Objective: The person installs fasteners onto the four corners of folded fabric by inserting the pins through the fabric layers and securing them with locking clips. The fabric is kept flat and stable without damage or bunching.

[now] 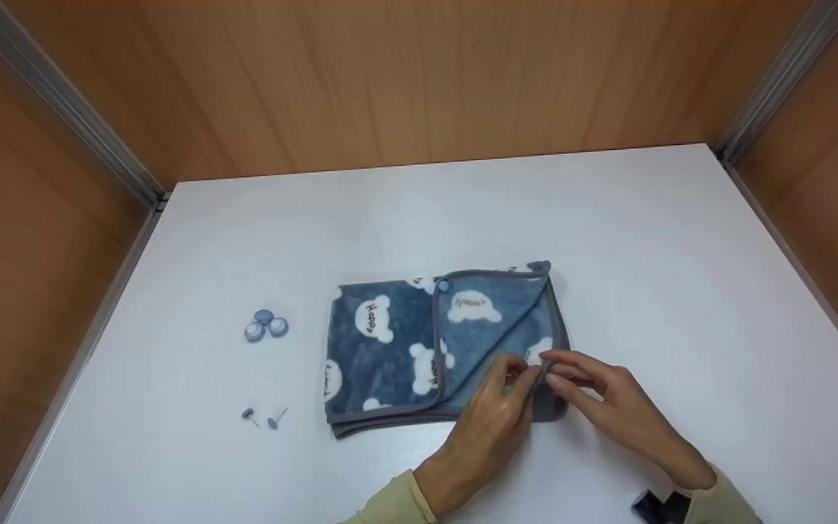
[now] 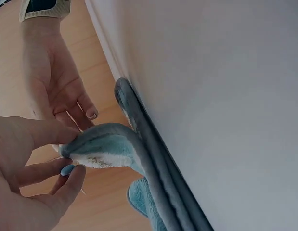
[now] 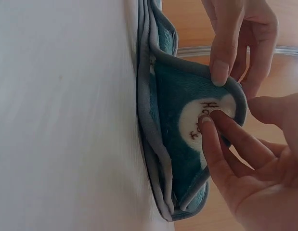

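Note:
A folded blue blanket (image 1: 390, 364) with white bear heads and grey edging lies on the table. My left hand (image 1: 492, 418) pinches the near right corner of its top flap and lifts it. Between its fingers in the left wrist view shows the round blue head of a pin (image 2: 68, 169). My right hand (image 1: 615, 407) meets it at the same corner, with thumb and fingers on either side of the edging. In the right wrist view, fingertips (image 3: 206, 120) lie on a white bear head. A round blue button-like cap (image 1: 444, 286) sits at the flap's far left corner.
Left of the blanket, three round blue-and-white caps (image 1: 264, 317) form a cluster. Nearer to me lie two blue-headed pins (image 1: 273, 422) with long thin needles. A black object (image 1: 648, 506) is by the right sleeve. Wooden panels (image 1: 419, 80) enclose the white table.

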A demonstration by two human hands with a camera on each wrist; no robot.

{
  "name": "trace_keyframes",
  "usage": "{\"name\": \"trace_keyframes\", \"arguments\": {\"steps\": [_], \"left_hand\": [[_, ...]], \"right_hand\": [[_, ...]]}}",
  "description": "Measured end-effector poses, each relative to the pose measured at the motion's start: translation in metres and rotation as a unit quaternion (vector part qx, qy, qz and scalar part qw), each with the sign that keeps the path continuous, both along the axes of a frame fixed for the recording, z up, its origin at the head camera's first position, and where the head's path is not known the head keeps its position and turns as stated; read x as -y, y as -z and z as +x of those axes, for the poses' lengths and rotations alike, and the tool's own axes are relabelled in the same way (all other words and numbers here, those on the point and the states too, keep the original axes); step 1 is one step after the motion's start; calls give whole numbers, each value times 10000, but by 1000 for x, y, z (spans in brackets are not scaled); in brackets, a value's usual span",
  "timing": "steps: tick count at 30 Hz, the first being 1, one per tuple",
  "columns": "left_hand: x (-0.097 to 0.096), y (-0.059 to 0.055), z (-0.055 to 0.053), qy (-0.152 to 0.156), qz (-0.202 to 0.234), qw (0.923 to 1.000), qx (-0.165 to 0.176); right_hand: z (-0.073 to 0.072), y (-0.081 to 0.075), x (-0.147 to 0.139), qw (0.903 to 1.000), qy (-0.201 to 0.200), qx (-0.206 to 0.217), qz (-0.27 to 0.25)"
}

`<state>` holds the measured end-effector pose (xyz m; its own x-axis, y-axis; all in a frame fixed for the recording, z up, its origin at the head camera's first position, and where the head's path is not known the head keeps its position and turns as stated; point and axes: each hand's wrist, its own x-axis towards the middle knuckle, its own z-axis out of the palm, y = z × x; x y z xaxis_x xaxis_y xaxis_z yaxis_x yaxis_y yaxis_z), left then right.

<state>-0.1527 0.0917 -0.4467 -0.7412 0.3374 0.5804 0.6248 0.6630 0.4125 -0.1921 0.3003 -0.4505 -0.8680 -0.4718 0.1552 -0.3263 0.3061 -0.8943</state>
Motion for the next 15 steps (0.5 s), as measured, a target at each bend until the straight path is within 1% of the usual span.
{"name": "trace_keyframes", "arguments": {"steps": [2,4,8,11,15], "left_hand": [[0,0,0,35,123,9999,-49],[0,0,0,61,147,9998,-109],[0,-2,1,133,58,9997,-194],[0,-4,2,245,22,9996,-165],[1,-5,4,340,29,9991,-247]], "right_hand": [[0,0,1,9999,-104,-46,-98],[0,1,1,9992,-270,-146,-259],[0,2,1,9951,-637,-377,-649],[0,3,2,9926,-751,-480,-827],[0,4,2,9916,-781,-364,-965]]}}
